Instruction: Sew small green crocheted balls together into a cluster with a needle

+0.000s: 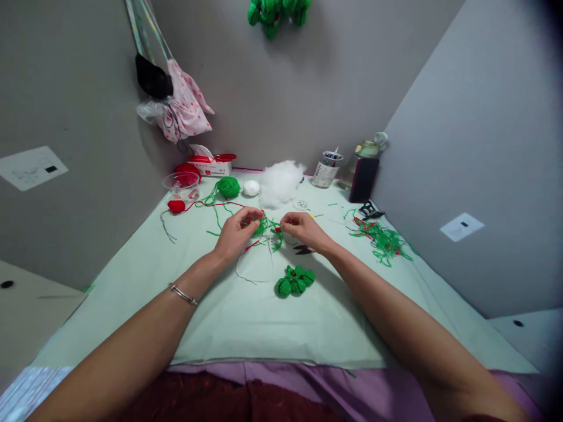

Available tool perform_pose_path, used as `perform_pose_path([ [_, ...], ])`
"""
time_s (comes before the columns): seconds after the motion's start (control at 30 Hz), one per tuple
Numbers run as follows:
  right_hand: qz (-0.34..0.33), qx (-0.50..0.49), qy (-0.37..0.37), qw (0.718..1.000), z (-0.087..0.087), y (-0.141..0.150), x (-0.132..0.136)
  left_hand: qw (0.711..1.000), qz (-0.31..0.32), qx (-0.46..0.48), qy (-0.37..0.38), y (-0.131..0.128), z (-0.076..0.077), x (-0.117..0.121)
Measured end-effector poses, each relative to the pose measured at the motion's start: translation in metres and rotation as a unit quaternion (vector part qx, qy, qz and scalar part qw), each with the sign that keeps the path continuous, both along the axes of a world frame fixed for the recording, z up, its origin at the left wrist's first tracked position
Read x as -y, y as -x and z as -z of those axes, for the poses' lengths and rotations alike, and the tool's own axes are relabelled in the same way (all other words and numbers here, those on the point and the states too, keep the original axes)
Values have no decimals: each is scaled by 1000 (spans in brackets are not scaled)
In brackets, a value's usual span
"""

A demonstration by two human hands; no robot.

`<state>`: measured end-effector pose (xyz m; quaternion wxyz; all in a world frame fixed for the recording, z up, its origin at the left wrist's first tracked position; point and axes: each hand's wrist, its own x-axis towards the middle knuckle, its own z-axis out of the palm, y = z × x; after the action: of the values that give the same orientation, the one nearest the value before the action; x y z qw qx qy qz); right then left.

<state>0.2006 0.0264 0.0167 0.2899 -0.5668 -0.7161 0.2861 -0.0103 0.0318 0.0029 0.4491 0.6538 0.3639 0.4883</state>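
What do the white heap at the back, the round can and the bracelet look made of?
White heap: likely loose fibre stuffing, matte; wispy, uneven edges.
Can: probably metal, shiny; bright reflective rim, though a printed label hides much of the wall.
Bracelet: silver-coloured, polished, seemingly metal; bright highlights along the thin band. Plating can't be ruled out.
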Motion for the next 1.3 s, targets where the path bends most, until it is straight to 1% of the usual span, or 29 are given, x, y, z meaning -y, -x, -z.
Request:
perform_pose_path([
  [0.03, -15, -21, 12, 1000, -8, -2, 6, 999, 25, 15, 16, -3, -1, 3],
  [0.07, -37, -67, 42, 996, -16, -3, 14, 998, 56, 20, 30, -6, -2, 6],
  [0.1, -62, -96, 74, 991, -23, -4, 21, 995, 92, 19, 43, -9, -2, 8],
  [0.13, -71, -112, 97, 986, -29, -5, 29, 991, 124, 12, 54, -12, -2, 11],
  [0.23, -47, -179, 130, 974, -38, -11, 43, 976, 202, -35, 70, -14, 0, 13],
  [0.33, 0, -265, 141, 954, -37, -21, 44, 965, 239, -55, 89, -7, -1, 10],
  [0.43, 47, -333, 142, 931, -33, -29, 39, 961, 246, -66, 109, 3, -4, 4],
  [0.5, 64, -358, 135, 922, -32, -33, 36, 952, 268, -88, 116, 8, -6, 2],
  [0.57, 67, -358, 126, 923, -30, -34, 34, 950, 275, -82, 121, 10, -7, 2],
  [0.6, 63, -350, 123, 927, -30, -33, 34, 953, 269, -67, 123, 10, -8, 3],
  [0.73, 30, -304, 113, 946, -27, -27, 35, 971, 201, 29, 126, 8, -16, 10],
  [0.8, 17, -281, 109, 953, -25, -22, 36, 972, 174, 101, 124, 6, -20, 13],
  [0.83, 10, -271, 104, 957, -25, -20, 37, 967, 171, 140, 126, 6, -22, 14],
  [0.9, -5, -252, 96, 963, -25, -16, 39, 950, 183, 204, 151, 5, -25, 15],
  [0.97, -17, -235, 93, 967, -27, -12, 42, 930, 198, 243, 192, 4, -26, 17],
  [1.0, -21, -228, 92, 969, -28, -11, 43, 925, 196, 251, 209, 3, -26, 18],
  [1.03, -23, -223, 90, 970, -30, -9, 45, 925, 188, 247, 221, 1, -25, 19],
  [1.07, -24, -218, 87, 972, -31, -8, 46, 931, 174, 230, 225, 0, -24, 19],
  [1.13, -29, -209, 74, 975, -32, -7, 48, 952, 151, 154, 217, -4, -20, 21],
  [1.17, -32, -203, 67, 976, -33, -6, 48, 961, 151, 102, 209, -5, -19, 22],
  [1.2, -36, -196, 60, 978, -32, -6, 49, 964, 164, 50, 202, -6, -17, 23],
  [1.23, -40, -187, 51, 980, -32, -6, 49, 962, 190, 2, 195, -7, -15, 23],
  [1.3, -45, -162, 29, 985, -30, -7, 48, 947, 258, -69, 179, -6, -13, 22],
])
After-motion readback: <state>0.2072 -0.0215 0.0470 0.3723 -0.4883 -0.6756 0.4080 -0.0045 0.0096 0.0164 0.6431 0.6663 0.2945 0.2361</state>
